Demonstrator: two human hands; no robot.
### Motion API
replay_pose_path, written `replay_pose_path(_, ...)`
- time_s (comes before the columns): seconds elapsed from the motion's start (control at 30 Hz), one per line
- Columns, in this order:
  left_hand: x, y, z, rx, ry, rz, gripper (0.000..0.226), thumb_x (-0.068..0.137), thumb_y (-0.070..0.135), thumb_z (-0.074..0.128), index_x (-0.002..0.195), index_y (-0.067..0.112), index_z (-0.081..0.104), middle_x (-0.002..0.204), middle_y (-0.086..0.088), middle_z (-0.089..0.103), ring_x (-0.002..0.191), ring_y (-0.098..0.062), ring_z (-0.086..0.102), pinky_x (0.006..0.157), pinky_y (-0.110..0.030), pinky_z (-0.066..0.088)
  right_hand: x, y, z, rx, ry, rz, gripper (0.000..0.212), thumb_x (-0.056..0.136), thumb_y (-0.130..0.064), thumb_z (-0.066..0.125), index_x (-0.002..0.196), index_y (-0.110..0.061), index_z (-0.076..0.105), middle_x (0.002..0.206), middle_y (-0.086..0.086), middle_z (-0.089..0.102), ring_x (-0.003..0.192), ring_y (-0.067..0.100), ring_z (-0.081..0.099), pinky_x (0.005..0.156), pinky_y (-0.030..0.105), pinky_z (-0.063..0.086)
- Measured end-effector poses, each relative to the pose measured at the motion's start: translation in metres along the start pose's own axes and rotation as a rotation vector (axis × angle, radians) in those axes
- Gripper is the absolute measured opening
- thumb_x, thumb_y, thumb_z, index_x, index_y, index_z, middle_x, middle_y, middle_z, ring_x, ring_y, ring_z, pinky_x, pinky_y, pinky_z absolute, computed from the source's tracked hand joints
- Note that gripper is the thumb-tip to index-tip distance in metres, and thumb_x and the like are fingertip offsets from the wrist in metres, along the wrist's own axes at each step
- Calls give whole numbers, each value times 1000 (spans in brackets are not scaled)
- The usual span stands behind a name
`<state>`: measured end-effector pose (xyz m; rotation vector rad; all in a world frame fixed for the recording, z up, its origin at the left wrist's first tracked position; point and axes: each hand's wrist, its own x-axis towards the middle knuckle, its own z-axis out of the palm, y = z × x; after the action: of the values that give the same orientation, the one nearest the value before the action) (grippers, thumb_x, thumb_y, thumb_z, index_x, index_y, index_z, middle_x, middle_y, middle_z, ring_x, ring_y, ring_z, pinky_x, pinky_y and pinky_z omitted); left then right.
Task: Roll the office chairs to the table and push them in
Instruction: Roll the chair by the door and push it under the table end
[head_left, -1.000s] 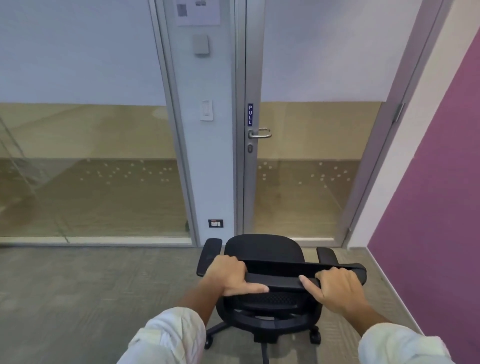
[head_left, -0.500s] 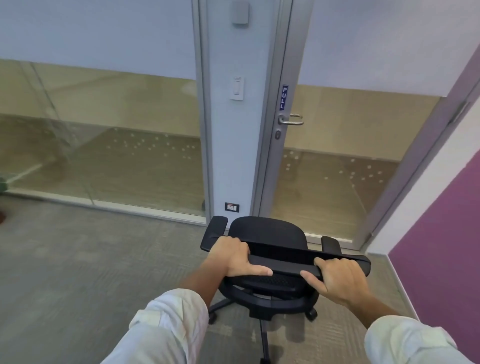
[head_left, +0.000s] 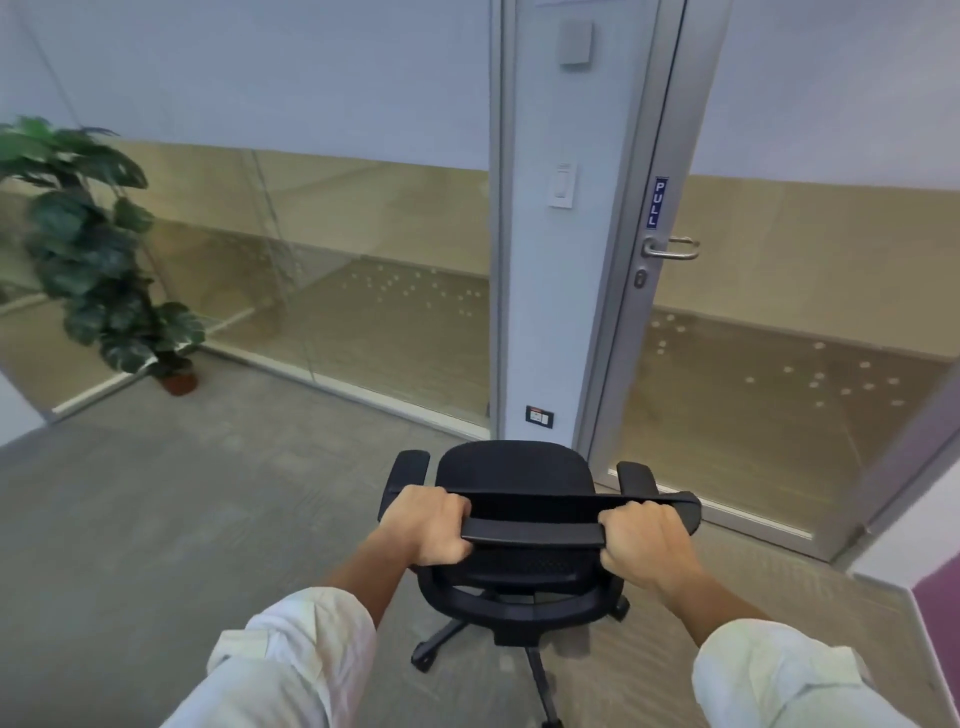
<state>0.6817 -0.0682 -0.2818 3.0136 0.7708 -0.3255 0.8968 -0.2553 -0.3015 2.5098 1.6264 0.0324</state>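
I see a black office chair (head_left: 514, 467) with a matt plastic back rail and a woven mesh cloth seat and back; my left hand (head_left: 426, 525) and right hand (head_left: 641, 545) grip that smooth rail. Loose white cloth sleeves (head_left: 296, 660) look soft and creased. The grey carpet floor (head_left: 156, 519) looks rough and matt. The glass wall panels (head_left: 337, 291) are glossy, framed in brushed silvery metal, and the metal door handle (head_left: 672, 248) shines smooth
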Motion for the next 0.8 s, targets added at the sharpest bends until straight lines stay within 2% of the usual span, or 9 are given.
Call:
replay_pose_path(0.1,-20,-13,3,8,-15,-92,13,73,38,52,73,26,56,80,-4,70,75,-30,64,62,-32,36,10,-20,-4,19,34,-81,17,77,-25,51,83,-24,66,79,1,70,76,29,66,60,34,41)
replay_pose_path(0.23,-37,-42,8,23,-47,-205,13,71,34,53,68,23,57,80,-6,71,74,-30,66,60,-31,37,28,-48,-9,77,79,-199,19,78,-22,51,86,-23,68,77,3,70,73,30,65,60,33,41)
replay_pose_path(0.33,-46,-67,13,23,-44,-271,14,71,35,50,67,22,55,76,-5,69,67,-30,61,59,-31,37,48,-70,-15,83,84,-261,16,80,-22,51,82,-24,67,74,3,69,70,29,63,59,33,40)
replay_pose_path(0.43,-52,-94,18,18,-30,-319,17,69,36,47,61,21,50,64,-2,59,61,-28,55,57,-31,38,72,-93,-21,80,82,-300,13,81,-22,51,78,-24,64,74,2,68,70,28,63,59,33,38)
replay_pose_path(0.6,-56,-151,26,51,9,-369,18,68,37,45,62,22,51,57,1,50,55,-27,50,53,-31,35,121,-140,-30,78,94,-360,14,81,-23,51,79,-23,65,74,2,68,71,28,63,60,33,41)
replay_pose_path(0.73,-58,-205,29,65,10,-417,18,67,37,45,58,22,46,53,3,44,54,-26,48,51,-31,33,166,-184,-35,86,94,-389,13,82,-24,51,76,-24,63,73,2,68,69,27,64,63,35,49)
replay_pose_path(0.8,-59,-231,30,51,8,-442,19,68,38,45,57,22,43,53,3,44,53,-25,48,51,-31,33,187,-206,-39,89,89,-398,11,81,-24,51,73,-25,59,72,2,68,69,28,64,62,34,48)
